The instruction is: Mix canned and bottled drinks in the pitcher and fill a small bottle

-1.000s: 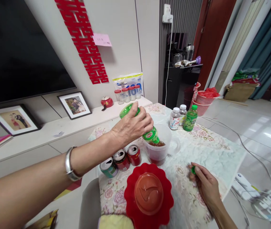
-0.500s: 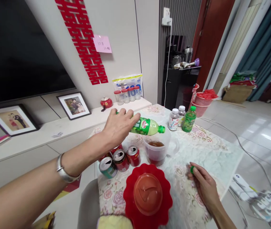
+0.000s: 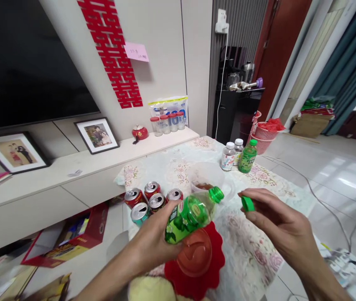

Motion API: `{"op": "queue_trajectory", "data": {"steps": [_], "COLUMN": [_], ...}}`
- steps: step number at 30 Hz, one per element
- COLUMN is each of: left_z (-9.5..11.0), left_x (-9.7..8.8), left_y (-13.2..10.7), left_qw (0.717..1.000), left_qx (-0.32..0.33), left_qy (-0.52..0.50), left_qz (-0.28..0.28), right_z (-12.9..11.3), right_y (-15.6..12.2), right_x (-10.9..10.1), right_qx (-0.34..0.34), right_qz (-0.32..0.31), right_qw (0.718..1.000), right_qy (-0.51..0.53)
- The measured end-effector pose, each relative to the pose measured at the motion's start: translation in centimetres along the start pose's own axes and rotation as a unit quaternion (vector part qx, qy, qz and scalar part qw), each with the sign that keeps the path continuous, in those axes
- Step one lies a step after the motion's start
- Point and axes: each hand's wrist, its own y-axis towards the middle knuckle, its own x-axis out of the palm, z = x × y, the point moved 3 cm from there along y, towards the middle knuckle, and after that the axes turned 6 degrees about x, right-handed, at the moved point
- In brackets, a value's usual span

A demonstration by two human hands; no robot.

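My left hand (image 3: 157, 236) is wrapped round a green-labelled plastic drink bottle (image 3: 190, 215), which tilts with its open neck up and to the right. Between the thumb and fingers of my right hand (image 3: 278, 217) is a green bottle cap (image 3: 247, 204), apart from the bottle's neck. Behind the bottle stands a translucent plastic pitcher (image 3: 201, 171) with some brown liquid inside; the bottle hides part of it. Under the bottle lies a red scalloped dish (image 3: 214, 267) with an orange-brown round piece (image 3: 198, 255) in its middle.
Several opened drink cans (image 3: 140, 212) cluster left of the pitcher on the flowered tablecloth (image 3: 178, 163). Two white-capped bottles (image 3: 228, 158) and another green bottle (image 3: 247, 158) stand at the back right. A yellow cloth-like item (image 3: 151, 289) lies at the near edge.
My left hand has brought the bottle from above the pitcher down and nearer, turning its neck upward. My right hand has moved up and left with the cap, toward the bottle.
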Motion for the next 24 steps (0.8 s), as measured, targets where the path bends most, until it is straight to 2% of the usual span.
{"op": "queue_trajectory", "data": {"steps": [3, 5, 8, 14, 20, 24], "left_z": [-0.8, -1.0, -1.0, -2.1, -3.1, -3.5], "left_x": [1.6, 1.8, 1.7, 2.0, 2.9, 3.5], "left_y": [-0.8, -1.1, -1.5, -2.1, -2.8, -3.1], "left_qw": [1.0, 1.0, 1.0, 0.992, 0.982, 0.983], "left_qx": [0.001, 0.006, 0.011, 0.009, -0.017, -0.02], "left_qy": [-0.009, 0.002, 0.027, 0.122, 0.186, 0.182], "left_qz": [-0.002, -0.002, -0.006, 0.025, 0.026, 0.028], "right_z": [-3.6, -4.5, -4.6, -4.6, -3.9, -3.5], "right_y": [1.4, 1.8, 2.2, 2.4, 2.0, 1.7], "right_x": [1.2, 1.9, 2.6, 3.1, 3.5, 3.9], "right_qx": [-0.128, -0.178, -0.211, -0.227, -0.165, -0.139], "right_qz": [-0.081, -0.128, -0.171, -0.197, -0.227, -0.214], "right_qw": [0.984, 0.967, 0.953, 0.943, 0.953, 0.958], "right_qy": [-0.097, -0.126, -0.137, -0.144, -0.117, -0.135]}}
